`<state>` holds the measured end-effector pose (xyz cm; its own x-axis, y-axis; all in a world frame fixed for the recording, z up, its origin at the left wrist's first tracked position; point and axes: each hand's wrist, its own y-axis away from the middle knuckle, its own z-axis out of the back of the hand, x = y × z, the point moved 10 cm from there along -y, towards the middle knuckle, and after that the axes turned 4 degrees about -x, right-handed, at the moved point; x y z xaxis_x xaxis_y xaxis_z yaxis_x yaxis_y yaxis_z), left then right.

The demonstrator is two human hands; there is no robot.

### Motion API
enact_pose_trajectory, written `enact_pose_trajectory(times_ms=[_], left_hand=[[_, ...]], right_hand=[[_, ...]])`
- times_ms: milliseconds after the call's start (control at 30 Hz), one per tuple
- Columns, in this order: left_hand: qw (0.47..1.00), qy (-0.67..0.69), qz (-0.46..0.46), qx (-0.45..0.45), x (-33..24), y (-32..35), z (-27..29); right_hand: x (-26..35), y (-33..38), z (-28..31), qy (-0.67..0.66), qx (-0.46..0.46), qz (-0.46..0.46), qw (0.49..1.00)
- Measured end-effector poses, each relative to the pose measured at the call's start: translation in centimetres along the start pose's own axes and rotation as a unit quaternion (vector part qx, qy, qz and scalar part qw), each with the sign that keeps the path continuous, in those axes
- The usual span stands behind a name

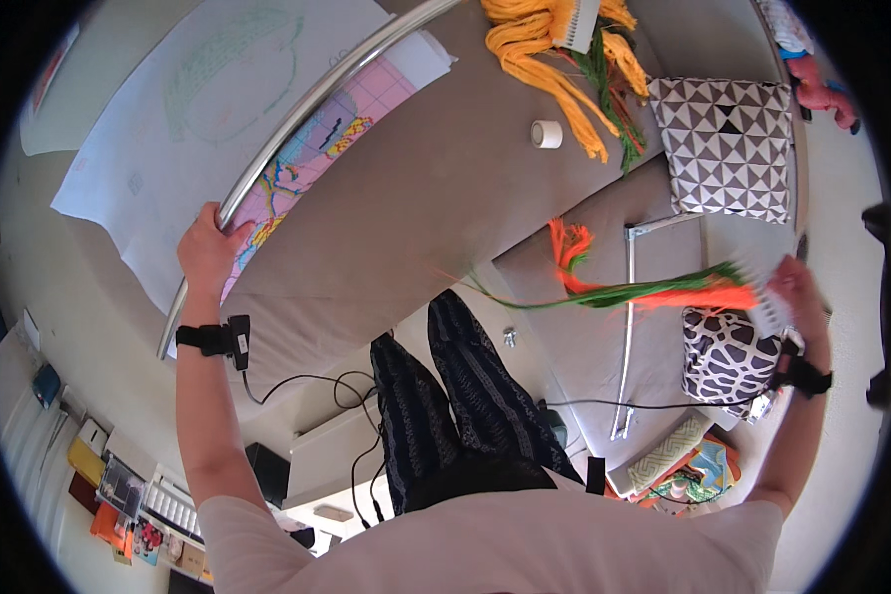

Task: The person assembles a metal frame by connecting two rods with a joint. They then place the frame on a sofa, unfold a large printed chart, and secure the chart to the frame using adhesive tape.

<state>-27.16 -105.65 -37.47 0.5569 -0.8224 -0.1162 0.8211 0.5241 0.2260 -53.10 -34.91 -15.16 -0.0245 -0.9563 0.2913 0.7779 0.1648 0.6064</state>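
My left hand is closed around a long shiny metal tube, which lies slantwise over paper on the grey sofa. Under the tube are a large white sheet with a faint green drawing and a pink gridded pattern chart with coloured figures. Out to the right, my right hand grips a white toothed yarn holder. From this holder a bundle of green and orange yarn trails leftward, its ends reaching past the sofa edge. The right hand is slightly blurred and its fingertips are partly hidden.
Yellow-orange and green yarn on another white holder lies at the far side, near a white tape roll. Two patterned cushions sit at right. A metal frame rests on the nearer seat. Black cables hang from both wrists.
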Motion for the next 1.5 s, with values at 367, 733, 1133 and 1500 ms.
enact_pose_trajectory(times_ms=[367, 733, 1133, 1500], left_hand=[[0.999, 0.015, -0.021, -0.025, 0.3, 1.1, -1.6], [0.994, -0.007, -0.11, -0.009, -3.7, 3.6, -7.9], [0.993, -0.002, -0.112, -0.02, -4.4, 6.7, -9.0], [0.993, -0.043, -0.088, -0.062, 5.6, 5.2, -4.7]], right_hand=[[2.7, -19.7, 16.2, -0.031, -0.395, 0.066, 0.916], [21.6, -19.5, -8.6, -0.139, -0.184, 0.251, 0.94], [27.4, -18.6, -27.1, -0.041, 0.028, 0.299, 0.953], [37.2, -15.8, -35.4, 0.19, -0.076, 0.485, 0.85]])
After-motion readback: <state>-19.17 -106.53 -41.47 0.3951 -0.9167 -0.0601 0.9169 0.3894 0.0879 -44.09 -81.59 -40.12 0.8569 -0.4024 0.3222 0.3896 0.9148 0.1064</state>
